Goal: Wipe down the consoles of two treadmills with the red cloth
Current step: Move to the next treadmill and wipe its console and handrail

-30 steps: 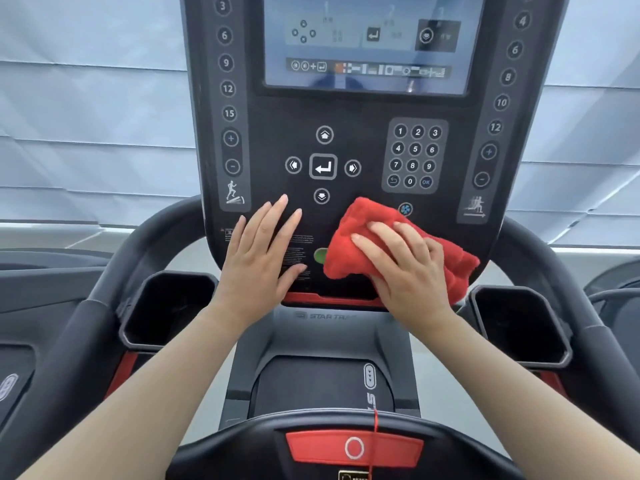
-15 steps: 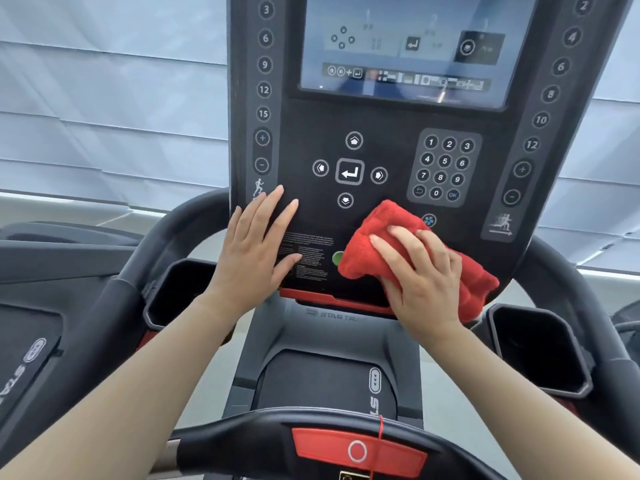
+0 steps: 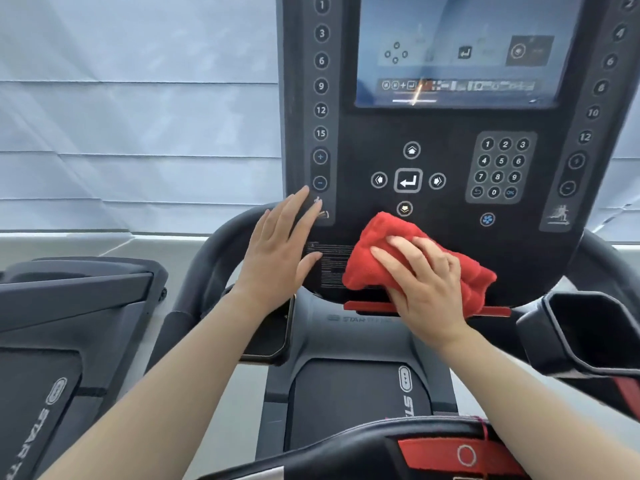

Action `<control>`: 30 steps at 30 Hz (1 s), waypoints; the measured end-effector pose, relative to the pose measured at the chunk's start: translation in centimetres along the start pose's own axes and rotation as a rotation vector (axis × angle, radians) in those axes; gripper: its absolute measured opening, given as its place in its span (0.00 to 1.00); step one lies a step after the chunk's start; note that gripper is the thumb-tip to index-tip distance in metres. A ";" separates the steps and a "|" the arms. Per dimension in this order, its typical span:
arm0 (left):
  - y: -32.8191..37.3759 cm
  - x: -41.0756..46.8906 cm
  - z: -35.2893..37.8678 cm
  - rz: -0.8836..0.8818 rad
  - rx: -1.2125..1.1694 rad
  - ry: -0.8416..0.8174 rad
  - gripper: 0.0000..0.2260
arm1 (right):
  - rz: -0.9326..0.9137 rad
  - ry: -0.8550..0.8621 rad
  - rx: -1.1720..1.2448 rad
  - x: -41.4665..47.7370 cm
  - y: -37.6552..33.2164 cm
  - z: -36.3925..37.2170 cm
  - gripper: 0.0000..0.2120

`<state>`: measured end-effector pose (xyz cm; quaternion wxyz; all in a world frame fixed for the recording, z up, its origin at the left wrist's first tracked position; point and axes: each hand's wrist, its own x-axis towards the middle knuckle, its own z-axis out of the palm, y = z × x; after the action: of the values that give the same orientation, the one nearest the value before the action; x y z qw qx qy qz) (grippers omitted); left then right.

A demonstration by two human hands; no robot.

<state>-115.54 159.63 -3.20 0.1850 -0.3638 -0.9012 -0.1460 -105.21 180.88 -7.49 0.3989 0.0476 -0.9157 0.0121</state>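
Observation:
A black treadmill console [image 3: 446, 129] stands upright in front of me, with a screen, arrow keys and a number pad. My right hand [image 3: 424, 277] presses the bunched red cloth [image 3: 384, 251] flat against the console's lower middle, just under the down-arrow key. My left hand [image 3: 280, 249] lies flat with fingers spread on the console's lower left corner, over the running-figure icon. A second treadmill [image 3: 69, 323] shows at the left edge, its console out of view.
Curved black handrails [image 3: 214, 251] flank the console. Black cup holders sit at each side, one at the right [image 3: 588, 337]. A front bar with a red stop button [image 3: 465, 455] runs across the bottom. Pale blinds [image 3: 138, 109] fill the background.
The cloth and my right hand have slid left across the console's lower part, now uncovering the fan button. My left hand shifted out to the left edge. The view has turned left.

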 end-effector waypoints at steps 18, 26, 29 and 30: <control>-5.4 -2.5 -0.9 -0.011 -0.094 -0.126 0.34 | 0.179 0.012 0.000 5.7 -7.2 1.8 0.24; -8.6 -7.1 1.0 -0.107 -0.069 -0.210 0.28 | 0.172 0.023 -0.045 5.7 -9.1 3.0 0.26; -9.0 -8.9 1.9 -0.151 -0.113 -0.244 0.23 | 0.172 -0.009 -0.031 5.4 -9.3 2.9 0.25; -9.1 -9.3 2.1 -0.174 -0.131 -0.248 0.23 | 0.192 -0.002 -0.021 6.0 -9.4 2.8 0.25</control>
<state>-116.29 148.54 -10.35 0.0348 -0.3108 -0.9337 -0.1741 -110.44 170.87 -5.17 0.3957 -0.0446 -0.9164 0.0404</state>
